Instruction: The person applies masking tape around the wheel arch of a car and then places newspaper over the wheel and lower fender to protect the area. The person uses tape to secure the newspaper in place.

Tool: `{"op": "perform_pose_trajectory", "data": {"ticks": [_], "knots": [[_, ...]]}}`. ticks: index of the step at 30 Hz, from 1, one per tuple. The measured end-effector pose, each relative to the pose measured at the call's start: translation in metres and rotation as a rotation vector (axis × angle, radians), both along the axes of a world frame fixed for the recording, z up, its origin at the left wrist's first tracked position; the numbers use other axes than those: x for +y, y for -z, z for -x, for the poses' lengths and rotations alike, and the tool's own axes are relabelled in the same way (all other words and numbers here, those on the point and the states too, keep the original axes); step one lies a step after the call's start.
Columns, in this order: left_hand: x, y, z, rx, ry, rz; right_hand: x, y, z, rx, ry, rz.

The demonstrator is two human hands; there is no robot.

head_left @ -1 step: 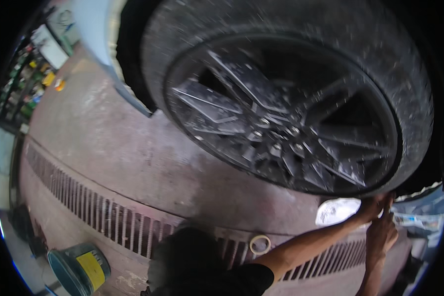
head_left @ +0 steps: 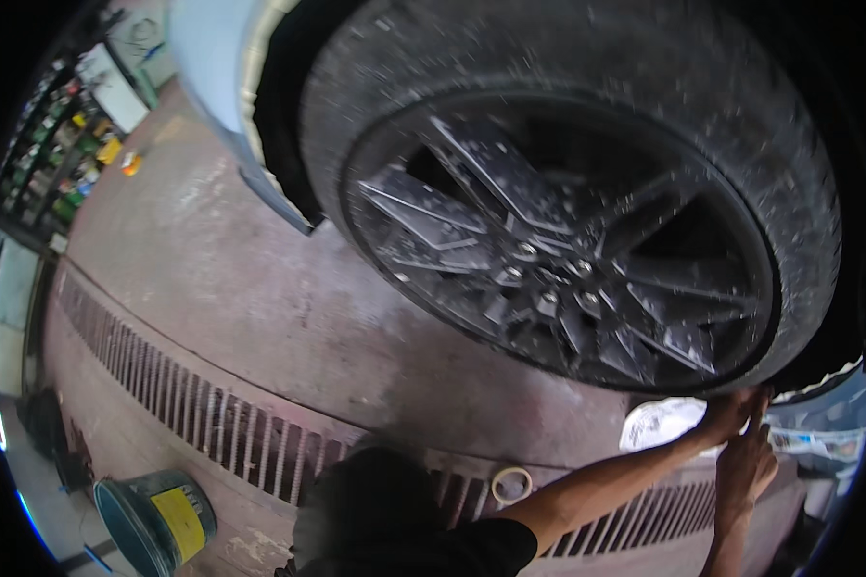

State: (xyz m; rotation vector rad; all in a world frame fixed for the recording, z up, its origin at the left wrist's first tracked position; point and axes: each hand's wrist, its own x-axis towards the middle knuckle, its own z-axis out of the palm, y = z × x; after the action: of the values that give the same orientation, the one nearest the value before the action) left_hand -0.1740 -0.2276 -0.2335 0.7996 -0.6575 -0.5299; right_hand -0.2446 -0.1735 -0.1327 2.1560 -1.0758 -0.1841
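Observation:
A dusty tyre [head_left: 808, 231] on a dark spoked rim [head_left: 548, 279] hangs over most of the upper right. My left hand [head_left: 736, 412] reaches beneath the tyre's lower right edge, beside the rim of the wheel arch [head_left: 823, 383]; its fingers are mostly hidden. Just below it, my right hand [head_left: 747, 466] is closed with curled fingers, its tip close to the left hand. Whatever it grips is too small to make out. Printed paper sheeting [head_left: 818, 440] covers the blue body panel to the right of the hands. A pale strip runs along the arch edge [head_left: 252, 91] at the left.
A roll of tape [head_left: 511, 486] lies by the floor grating [head_left: 212, 409]. A white sheet-like patch [head_left: 659, 423] shows left of my hands. At the lower left is a dark bucket [head_left: 140, 529] with a yellow label. Shelves [head_left: 63, 154] with several containers stand far left.
The whole view has shifted slightly, so the wheel and floor sit a little lower and further right. Both hands stay at the same place by the wheel arch.

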Motion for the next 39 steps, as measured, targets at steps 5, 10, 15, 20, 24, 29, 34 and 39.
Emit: {"op": "perform_pose_trajectory", "data": {"ticks": [5, 10, 15, 20, 24, 29, 34, 39], "knots": [[0.004, 0.035, -0.049, -0.036, -0.101, -0.100, 0.002, 0.019, -0.038, -0.080, -0.189, -0.072], [0.012, 0.007, -0.034, -0.244, 0.071, -0.233, -0.024, 0.016, -0.004, -0.119, -0.147, -0.046], [0.002, 0.037, -0.043, -0.363, -0.087, -0.350, -0.010, 0.013, -0.023, -0.166, -0.185, -0.111], [-0.006, 0.041, -0.043, -0.308, -0.059, -0.268, -0.013, 0.014, -0.023, -0.186, -0.183, -0.113], [-0.013, 0.046, -0.041, -0.285, -0.100, -0.294, -0.018, 0.013, -0.022, -0.157, -0.157, -0.152], [-0.027, 0.067, -0.042, -0.260, -0.151, -0.309, -0.018, 0.024, -0.022, -0.184, -0.293, -0.060], [-0.024, 0.067, -0.040, -0.246, -0.196, -0.301, -0.016, 0.023, -0.023, -0.186, -0.256, -0.101], [-0.042, 0.039, 0.000, -0.203, -0.062, -0.314, -0.021, -0.002, 0.006, -0.145, -0.093, -0.082]]}}
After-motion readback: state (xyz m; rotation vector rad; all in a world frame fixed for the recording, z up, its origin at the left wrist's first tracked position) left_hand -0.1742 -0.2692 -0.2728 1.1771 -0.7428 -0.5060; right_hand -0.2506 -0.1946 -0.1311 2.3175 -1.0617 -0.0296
